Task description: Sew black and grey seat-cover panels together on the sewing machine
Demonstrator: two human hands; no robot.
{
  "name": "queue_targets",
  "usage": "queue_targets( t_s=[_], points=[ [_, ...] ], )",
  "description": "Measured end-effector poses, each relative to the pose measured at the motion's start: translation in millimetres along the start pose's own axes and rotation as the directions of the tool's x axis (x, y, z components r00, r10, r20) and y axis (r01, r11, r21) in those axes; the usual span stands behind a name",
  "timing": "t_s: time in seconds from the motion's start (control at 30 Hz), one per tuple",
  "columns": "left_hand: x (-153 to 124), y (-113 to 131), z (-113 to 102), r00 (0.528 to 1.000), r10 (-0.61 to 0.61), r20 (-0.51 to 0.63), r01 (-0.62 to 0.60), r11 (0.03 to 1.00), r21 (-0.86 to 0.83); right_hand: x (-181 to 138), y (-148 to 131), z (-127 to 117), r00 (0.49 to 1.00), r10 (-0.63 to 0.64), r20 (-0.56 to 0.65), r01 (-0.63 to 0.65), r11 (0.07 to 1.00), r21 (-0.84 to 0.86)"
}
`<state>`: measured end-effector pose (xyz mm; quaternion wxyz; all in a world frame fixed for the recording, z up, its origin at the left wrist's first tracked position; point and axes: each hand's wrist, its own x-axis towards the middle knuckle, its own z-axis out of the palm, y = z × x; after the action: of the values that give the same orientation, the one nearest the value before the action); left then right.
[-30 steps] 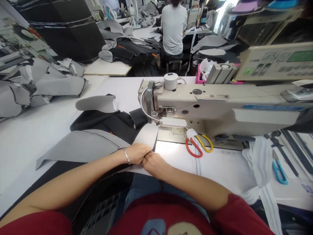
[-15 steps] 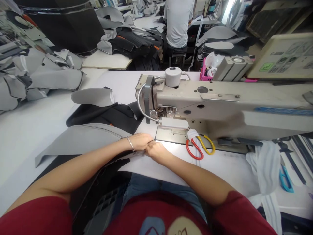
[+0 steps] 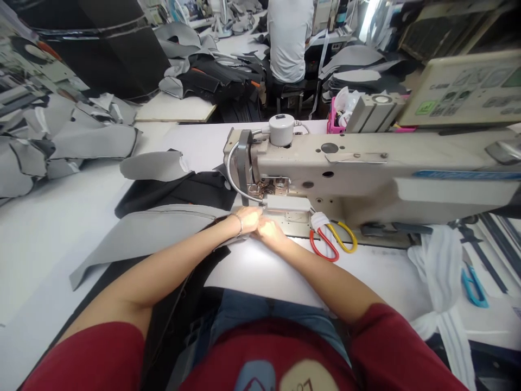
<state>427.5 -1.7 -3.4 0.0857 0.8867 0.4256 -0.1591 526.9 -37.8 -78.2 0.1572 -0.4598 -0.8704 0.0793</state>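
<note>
My left hand (image 3: 249, 219), with a bracelet at its wrist, is closed on the edge of a grey fabric piece (image 3: 146, 231) that spreads left over the table. Against it, my right hand (image 3: 270, 234) is closed too, its fingers pinched near the same edge; what lies between them is hidden. Both hands are at the front of the sewing machine (image 3: 293, 157), just below its needle area. Dark fabric (image 3: 175, 190) lies behind the grey piece. A white lamp bar (image 3: 288, 203) sits right above my hands.
Scissors with red and yellow handles (image 3: 342, 237) lie right of my hands. Farther right are white elastic strips (image 3: 442, 271) and blue-handled snips (image 3: 474, 288). Stacked grey pieces (image 3: 89, 136) lie at left. A pink basket (image 3: 334, 122) stands behind the machine; a person (image 3: 288, 43) sits beyond.
Both hands have moved forward and slightly right, closer to the needle area. The grey fabric piece has shifted right with them. The view has also shifted a little.
</note>
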Motion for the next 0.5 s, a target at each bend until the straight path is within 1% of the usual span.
queue_targets(
  t_s=[0.07,0.1,0.13,0.17,0.2,0.23,0.3,0.33,0.37,0.4,0.47,0.5],
  points=[
    [-1,-1,3,0.989,-0.090,-0.120,0.092,0.996,0.014,1,0,-5,1.000,0.010,0.016,-0.010,1.000,-0.025],
    [-2,-4,4,0.976,-0.146,-0.160,0.152,0.988,0.032,1,-3,-8,0.999,0.007,0.033,-0.006,0.999,-0.042],
    [-5,-10,3,0.964,-0.203,-0.173,0.215,0.975,0.055,1,-8,-13,0.999,0.001,0.049,0.002,0.998,-0.058],
    [-7,-18,0,0.956,-0.249,-0.153,0.263,0.962,0.079,1,-15,-18,0.998,-0.012,0.066,0.016,0.997,-0.070],
    [-9,-26,-5,0.958,-0.269,-0.102,0.279,0.955,0.099,3,-24,-24,0.996,-0.034,0.087,0.040,0.996,-0.074],
    [-11,-35,-10,0.966,-0.258,-0.028,0.260,0.959,0.112,6,-35,-31,0.992,-0.060,0.111,0.068,0.995,-0.069],
    [-15,-48,-23,0.977,-0.183,0.110,0.168,0.976,0.137,14,-58,-44,0.977,-0.102,0.189,0.114,0.992,-0.056],
    [-17,-51,-28,0.978,-0.150,0.142,0.126,0.978,0.166,18,-69,-49,0.967,-0.103,0.234,0.120,0.991,-0.058],
    [-20,-50,-32,0.982,-0.133,0.132,0.103,0.972,0.211,22,-78,-53,0.957,-0.094,0.276,0.117,0.991,-0.067],
    [-23,-45,-33,0.987,-0.130,0.090,0.102,0.959,0.265,23,-84,-53,0.950,-0.092,0.297,0.119,0.990,-0.072],
    [-30,-29,-29,0.994,-0.111,-0.024,0.112,0.929,0.354,18,-88,-47,0.955,-0.114,0.274,0.139,0.987,-0.075],
    [-35,-19,-23,0.995,-0.074,-0.061,0.092,0.923,0.374,12,-86,-41,0.964,-0.131,0.230,0.153,0.985,-0.080]
  ],
)
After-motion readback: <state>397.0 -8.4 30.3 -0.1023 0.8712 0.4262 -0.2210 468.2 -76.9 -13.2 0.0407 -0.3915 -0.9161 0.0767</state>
